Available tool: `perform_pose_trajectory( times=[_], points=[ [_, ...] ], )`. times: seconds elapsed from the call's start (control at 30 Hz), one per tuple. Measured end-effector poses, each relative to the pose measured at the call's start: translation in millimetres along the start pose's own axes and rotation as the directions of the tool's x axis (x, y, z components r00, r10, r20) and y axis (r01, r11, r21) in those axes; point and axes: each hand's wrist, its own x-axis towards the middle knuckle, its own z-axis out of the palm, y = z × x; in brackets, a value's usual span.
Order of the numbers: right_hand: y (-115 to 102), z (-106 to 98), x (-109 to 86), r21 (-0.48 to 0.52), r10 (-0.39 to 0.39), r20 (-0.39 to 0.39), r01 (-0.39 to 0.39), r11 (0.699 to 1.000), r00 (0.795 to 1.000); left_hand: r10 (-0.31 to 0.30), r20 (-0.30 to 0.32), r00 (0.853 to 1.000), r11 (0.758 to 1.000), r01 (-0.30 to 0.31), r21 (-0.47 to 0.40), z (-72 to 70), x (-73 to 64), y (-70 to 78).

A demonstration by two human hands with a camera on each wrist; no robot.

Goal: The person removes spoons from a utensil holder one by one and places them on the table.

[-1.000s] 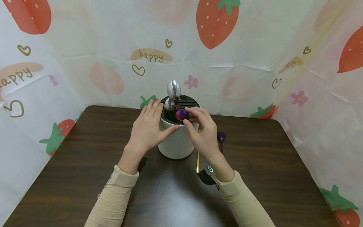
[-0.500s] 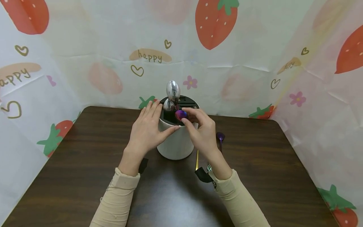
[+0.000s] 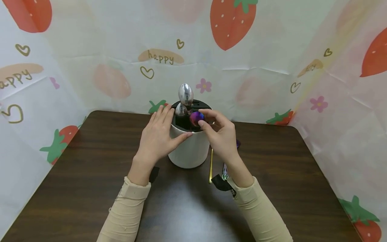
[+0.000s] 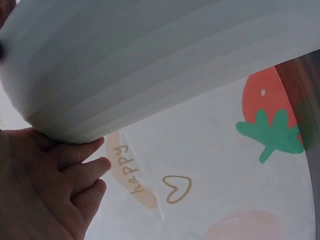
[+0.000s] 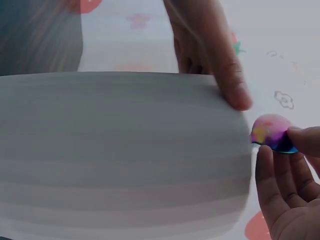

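Observation:
A white cylindrical holder (image 3: 188, 153) with a black slotted top stands upright on the table. My left hand (image 3: 157, 136) rests against its left side with fingers extended; in the left wrist view the left fingers (image 4: 82, 172) touch the wall. Between thumb and fingertips my right hand (image 3: 222, 136) pinches the rounded bowl of an iridescent purple spoon (image 3: 197, 118) over the holder's front right. In the right wrist view that spoon bowl (image 5: 270, 131) is at the holder's rim; its handle is hidden. Two silver spoons (image 3: 185, 94) stand bowl-up in the holder.
Right of the holder, a gold handle (image 3: 210, 169) and a patterned multicoloured handle (image 3: 225, 171) lie on the dark wooden table (image 3: 75, 174). Another purple piece (image 3: 238, 144) is mostly hidden behind the right wrist. A strawberry-print sheet (image 3: 257, 87) encloses the table's back and sides.
My right hand has shifted slightly right and up with the spoon bowl, covering more of the purple piece on the table. My left hand stays against the holder. The head view has shifted slightly.

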Motion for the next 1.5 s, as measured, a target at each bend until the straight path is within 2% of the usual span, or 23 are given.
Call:
perform_pose_trajectory(
  times=[0.17,0.33,0.6,0.7,1.0,1.3,1.5],
  points=[
    [-8,-6,3.7,0.022,0.008,-0.020,-0.008,1.000,1.000,0.005,-0.004,1.000,1.000,-0.005,0.005,0.6,1.8,1.6],
    [-15,-12,7.8,0.038,-0.010,-0.047,0.012,0.999,0.999,-0.010,0.020,1.000,1.000,0.009,0.009,-0.1,4.1,3.0],
    [-28,-19,9.7,0.124,-0.012,-0.118,0.027,0.992,0.993,-0.017,0.040,0.999,1.000,0.016,0.019,-1.6,6.5,4.7],
    [-32,-22,9.3,0.151,-0.035,-0.140,0.057,0.987,0.990,-0.019,0.043,0.999,1.000,0.018,0.024,-2.0,6.1,4.9],
    [-41,-29,11.2,0.228,-0.103,-0.257,0.164,0.960,0.961,-0.029,0.052,0.998,0.999,0.028,0.027,-2.2,4.8,3.7],
    [-51,-39,11.5,0.300,-0.088,-0.325,0.191,0.935,0.942,-0.041,0.063,0.997,0.999,0.039,0.020,-2.2,2.0,2.6],
    [-55,-47,11.2,0.352,-0.081,-0.387,0.229,0.907,0.918,-0.037,0.056,0.998,0.999,0.036,0.013,-2.4,1.2,2.6]
  ],
)
